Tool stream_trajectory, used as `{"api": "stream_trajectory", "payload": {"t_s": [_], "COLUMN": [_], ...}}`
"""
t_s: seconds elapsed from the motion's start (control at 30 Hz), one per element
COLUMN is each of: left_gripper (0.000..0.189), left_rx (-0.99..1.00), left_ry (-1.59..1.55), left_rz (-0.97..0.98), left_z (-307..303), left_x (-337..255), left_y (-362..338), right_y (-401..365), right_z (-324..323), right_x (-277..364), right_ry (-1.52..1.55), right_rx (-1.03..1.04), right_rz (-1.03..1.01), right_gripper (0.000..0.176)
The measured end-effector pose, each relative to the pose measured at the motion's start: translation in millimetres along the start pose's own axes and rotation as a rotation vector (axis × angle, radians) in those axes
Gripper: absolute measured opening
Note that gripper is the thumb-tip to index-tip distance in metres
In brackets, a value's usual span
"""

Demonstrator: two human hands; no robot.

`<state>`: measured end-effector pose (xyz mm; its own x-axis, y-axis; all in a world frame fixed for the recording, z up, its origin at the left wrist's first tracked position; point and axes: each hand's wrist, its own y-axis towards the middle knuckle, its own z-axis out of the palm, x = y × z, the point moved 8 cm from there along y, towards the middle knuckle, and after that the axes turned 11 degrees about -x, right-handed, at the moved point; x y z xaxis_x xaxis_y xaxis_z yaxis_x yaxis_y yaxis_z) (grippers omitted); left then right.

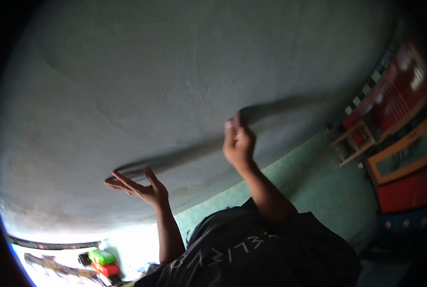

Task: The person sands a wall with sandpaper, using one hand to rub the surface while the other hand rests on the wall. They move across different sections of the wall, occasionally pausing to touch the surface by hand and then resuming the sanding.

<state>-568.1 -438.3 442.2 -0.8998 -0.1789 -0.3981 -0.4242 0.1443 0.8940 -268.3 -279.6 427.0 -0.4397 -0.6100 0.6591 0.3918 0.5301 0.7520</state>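
Against a grey plastered wall (pixel 127 86), my left hand (pixel 149 190) is open, with its fingers spread and their tips at or very near the surface. To its right and higher up, my right hand (pixel 240 141) is closed, with fingers and thumb pinched around a small, blurred, pinkish-brown thing (pixel 237 119) at the wall. What that thing is, I cannot make out. Both hands cast long dark shadows on the plaster.
A dark shirt (pixel 280 258) with pale lettering fills the bottom. Green tiles (pixel 328 191) line the lower wall. At the right are a wooden rack (pixel 352 143), an orange frame (pixel 400 148) and a red panel (pixel 405 191). Green and red items (pixel 103 258) lie bottom left.
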Motion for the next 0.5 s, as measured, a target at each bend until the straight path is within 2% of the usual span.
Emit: {"api": "stream_trajectory", "payload": {"t_s": [0.07,0.1,0.13,0.2,0.23,0.27,0.3,0.33,0.37,0.43,0.47,0.5], "left_gripper": [0.09,0.09,0.09,0.091,0.092,0.092,0.092,0.092,0.092,0.093,0.092,0.092], "left_rx": [0.002,0.017,0.033,0.051,0.047,0.044,0.023,0.022,0.021,0.041,0.058,0.074], "left_ry": [0.014,0.028,0.046,0.046,0.046,0.05,0.051,0.033,0.018,0.013,0.009,0.007], "left_rz": [0.064,0.081,0.096,0.106,0.121,0.134,0.153,0.156,0.157,0.153,0.147,0.141], "left_z": [7.0,7.1,4.7,6.6,6.8,5.1,4.8,5.6,4.9,2.5,1.0,-1.1], "left_x": [9.0,13.8,18.1,22.5,25.1,27.7,29.0,28.1,27.0,29.6,31.9,30.8], "left_y": [0.9,-1.3,-3.5,-3.3,-4.5,-6.6,-8.1,-7.0,-8.6,-11.8,-13.0,-12.4], "right_y": [16.5,31.3,42.9,39.9,30.7,15.0,19.8,19.5,22.4,32.1,42.4,53.6], "right_z": [-19.4,-33.3,-44.2,-35.7,-23.9,-10.8,-5.9,-1.1,-5.5,-19.7,-28.9,-36.8], "right_x": [-65.1,-88.0,-98.7,-91.3,-69.7,-47.4,7.8,25.4,13.6,-41.0,-66.2,-76.8], "right_ry": [0.057,0.202,0.215,0.155,0.116,0.012,0.064,0.015,0.036,-0.093,0.146,0.147], "right_rx": [-0.098,-0.239,-0.298,-0.243,-0.173,0.019,-0.014,0.063,-0.028,0.031,-0.274,-0.331], "right_rz": [0.391,0.542,0.695,0.668,0.546,0.461,0.283,0.134,0.149,0.465,0.538,0.601], "right_gripper": [0.024,0.029,0.032,0.034,0.033,0.028,0.024,0.022,0.022,0.022,0.03,0.035]}}
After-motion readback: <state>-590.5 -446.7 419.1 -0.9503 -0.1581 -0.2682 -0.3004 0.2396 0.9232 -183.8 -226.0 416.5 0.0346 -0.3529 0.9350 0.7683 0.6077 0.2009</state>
